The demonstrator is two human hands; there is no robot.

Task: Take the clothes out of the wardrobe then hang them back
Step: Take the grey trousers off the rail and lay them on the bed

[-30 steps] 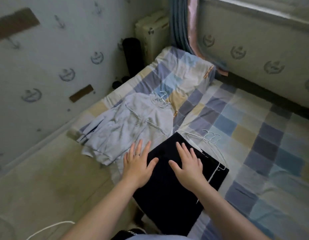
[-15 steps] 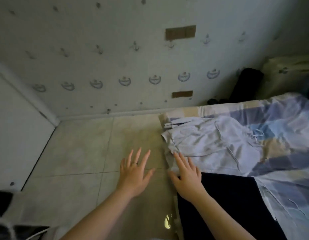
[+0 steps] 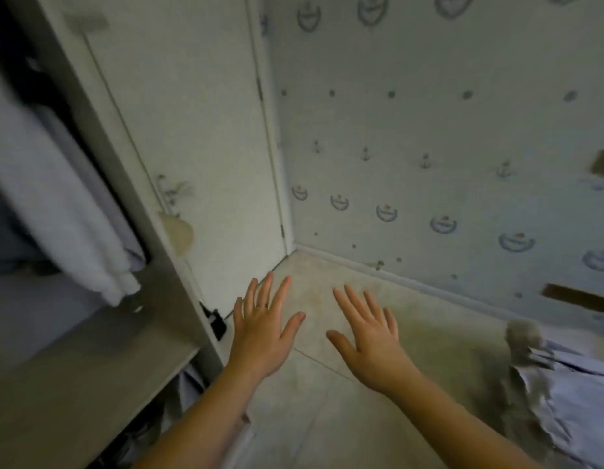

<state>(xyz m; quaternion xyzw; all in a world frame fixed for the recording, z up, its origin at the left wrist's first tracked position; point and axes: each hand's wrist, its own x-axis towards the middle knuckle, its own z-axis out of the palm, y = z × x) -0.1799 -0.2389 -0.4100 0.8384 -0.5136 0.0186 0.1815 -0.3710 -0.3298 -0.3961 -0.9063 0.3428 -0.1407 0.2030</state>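
Pale lilac-white cloth garments point(image 3: 67, 211) hanging in the open grey-beige wooden wardrobe point(image 3: 151, 265) at far left, blurred, draped close together above a flat grey shelf point(image 3: 90, 360). Long axis top to bottom, slanting from upper left to lower right in the view; hems pointing down at the shelf, hanger ends out of view above. More crumpled pale lilac cloth point(image 3: 571, 411) at lower right, well apart from the wardrobe, its support lost in blur. Between the two, both grips hovering over the pale tiled floor point(image 3: 327, 428) and holding nothing. Left grip point(image 3: 260, 333), a bare hand with a thin ring, flat with fingers straight and spread, near the wardrobe's side panel without touching it. Right grip point(image 3: 371, 350) likewise flat and splayed, back of the hand up, near the left but apart. Judged as the taking-out stage, with some cloth already out and more left inside. Next: reach the left grip up and in past the panel, find a hanger hook on the rail, lift it clear, and draw the garment out with its length hanging straight so the hem clears the shelf. Behind the grips, a closed white door point(image 3: 192, 130) and pale wallpaper with small anchor prints point(image 3: 429, 157) meeting at the corner.
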